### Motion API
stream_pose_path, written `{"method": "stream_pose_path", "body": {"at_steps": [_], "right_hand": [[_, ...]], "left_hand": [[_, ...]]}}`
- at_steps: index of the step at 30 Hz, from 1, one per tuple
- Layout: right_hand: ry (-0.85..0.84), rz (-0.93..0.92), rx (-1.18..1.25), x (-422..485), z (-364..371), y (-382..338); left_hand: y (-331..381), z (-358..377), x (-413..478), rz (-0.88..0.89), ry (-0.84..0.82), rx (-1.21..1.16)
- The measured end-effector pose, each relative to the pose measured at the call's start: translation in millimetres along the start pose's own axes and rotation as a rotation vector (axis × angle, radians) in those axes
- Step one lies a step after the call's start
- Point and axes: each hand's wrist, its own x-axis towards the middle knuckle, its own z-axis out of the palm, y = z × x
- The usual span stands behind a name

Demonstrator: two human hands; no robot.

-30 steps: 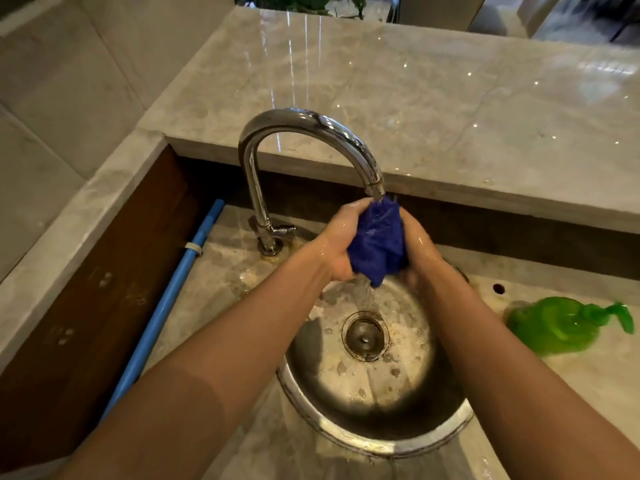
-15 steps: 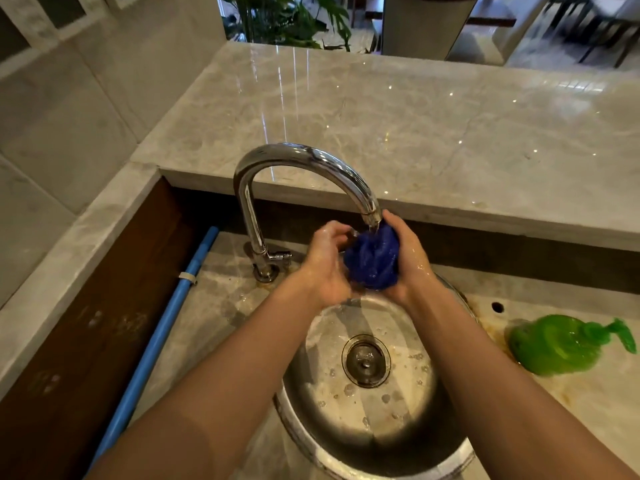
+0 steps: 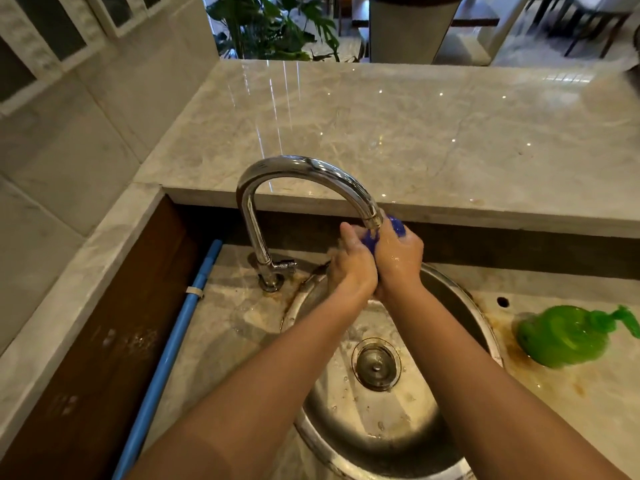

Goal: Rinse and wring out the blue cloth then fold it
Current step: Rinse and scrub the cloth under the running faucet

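The blue cloth [image 3: 397, 227] is bunched into a small wad, mostly hidden between my two hands, right under the spout of the chrome tap [image 3: 304, 171]. My left hand [image 3: 351, 263] and my right hand [image 3: 400, 259] are pressed together around the cloth, both wet and closed on it. Only a bit of blue shows above my right hand and between the palms. They hover over the far rim of the round steel sink [image 3: 481, 320], whose drain [image 3: 376, 363] lies below my forearms.
A green plastic bag-like object [image 3: 568, 336] lies on the wet counter right of the sink. A blue pipe [image 3: 173, 341] runs along the left wall. A raised marble ledge [image 3: 398, 133] stands behind the tap.
My hands have closed tighter around the cloth, hiding most of it, and moved up close under the spout. The camera has tilted up, showing more of the ledge.
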Motion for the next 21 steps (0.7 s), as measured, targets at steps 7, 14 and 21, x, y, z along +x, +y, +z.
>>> {"method": "stream_pose_path", "body": {"at_steps": [7, 14, 21], "right_hand": [[-0.037, 0.566, 0.636, 0, 3, -6], [-0.365, 0.745, 0.712, 1, -10, -1], [-0.349, 0.578, 0.499, 10, -19, -8]], "left_hand": [[-19, -26, 2, 0.446, 0.025, 0.562], [-24, -47, 11, 0.736, -0.044, 0.737], [-8, -23, 4, -0.141, -0.116, 0.177]]}}
